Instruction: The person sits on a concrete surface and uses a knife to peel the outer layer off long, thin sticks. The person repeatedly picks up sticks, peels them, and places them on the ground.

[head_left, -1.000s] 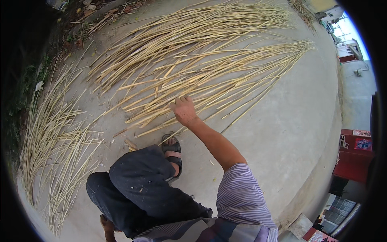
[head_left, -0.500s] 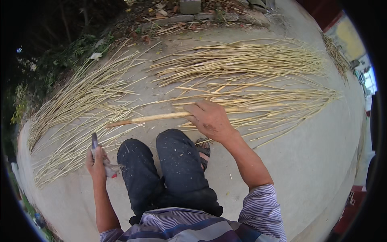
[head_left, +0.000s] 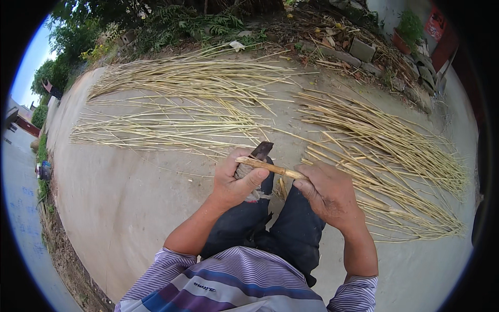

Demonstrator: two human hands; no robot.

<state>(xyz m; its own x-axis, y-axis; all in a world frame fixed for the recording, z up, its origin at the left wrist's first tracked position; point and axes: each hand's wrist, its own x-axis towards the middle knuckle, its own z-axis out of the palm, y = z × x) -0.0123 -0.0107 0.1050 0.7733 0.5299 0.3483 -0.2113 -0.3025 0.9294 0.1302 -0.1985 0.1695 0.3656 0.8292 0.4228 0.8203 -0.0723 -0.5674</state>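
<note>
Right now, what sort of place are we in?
Outdoors, probably a yard or lane: hard paved ground with long pale stalks spread over it, leafy shrubs along the edge, and open sky at far left.

one left hand, one right hand, one knife, one stick in the hands, one left spread of sticks and one right spread, sticks too many to count, one striped shirt, two trouser legs, one potted plant, one red poster
</note>
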